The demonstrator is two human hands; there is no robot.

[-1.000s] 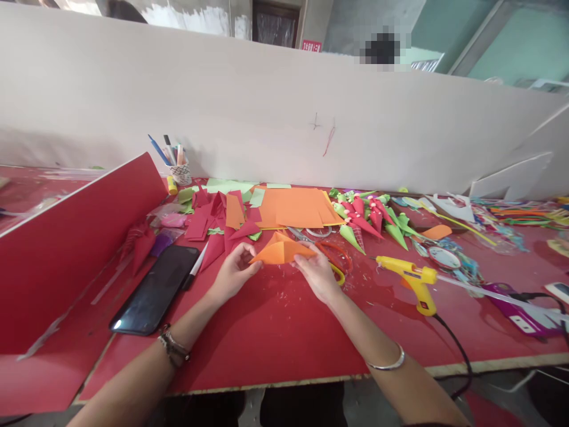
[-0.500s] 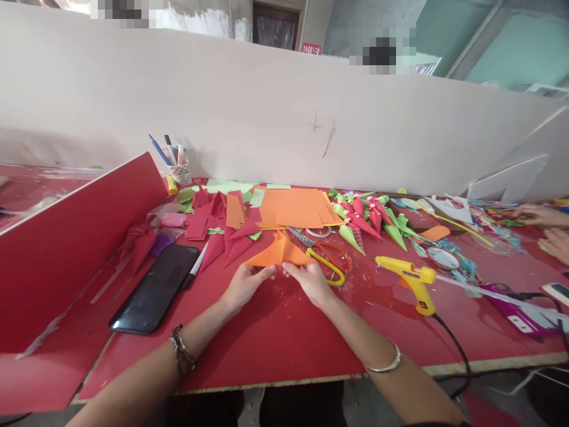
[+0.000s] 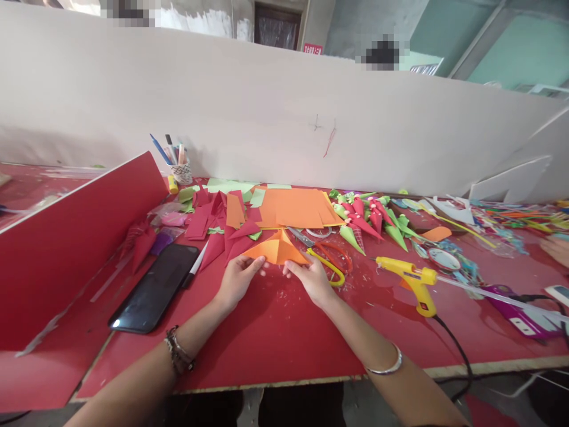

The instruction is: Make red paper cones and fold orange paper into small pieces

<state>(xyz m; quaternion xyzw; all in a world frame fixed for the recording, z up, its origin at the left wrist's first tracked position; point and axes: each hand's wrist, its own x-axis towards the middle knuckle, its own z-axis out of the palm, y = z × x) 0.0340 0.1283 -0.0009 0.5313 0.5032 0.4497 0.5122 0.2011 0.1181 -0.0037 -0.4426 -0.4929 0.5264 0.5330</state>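
Note:
Both of my hands hold one folded orange paper triangle [image 3: 276, 249] just above the red table [image 3: 275, 332]. My left hand [image 3: 236, 279] pinches its left corner with thumb and fingers closed. My right hand [image 3: 312, 277] pinches its lower right edge the same way. The paper's point faces away from me. Yellow-handled scissors [image 3: 326, 263] lie just right of my right hand. A stack of flat orange sheets [image 3: 293, 207] lies behind the triangle, with red paper pieces [image 3: 217, 228] to its left.
A black phone [image 3: 153, 287] lies left of my left hand beside a red divider board [image 3: 66, 237]. A yellow glue gun [image 3: 411, 279] with a black cord sits at right. Green and red paper cones [image 3: 368, 219] and a pen cup [image 3: 180, 169] stand farther back. Another person's hand [image 3: 558, 248] shows at the far right.
The orange paper has turned from a tilted, lifted fold into a flatter triangle held lower. My hands shifted slightly closer together. The other person's hands at far right drew back.

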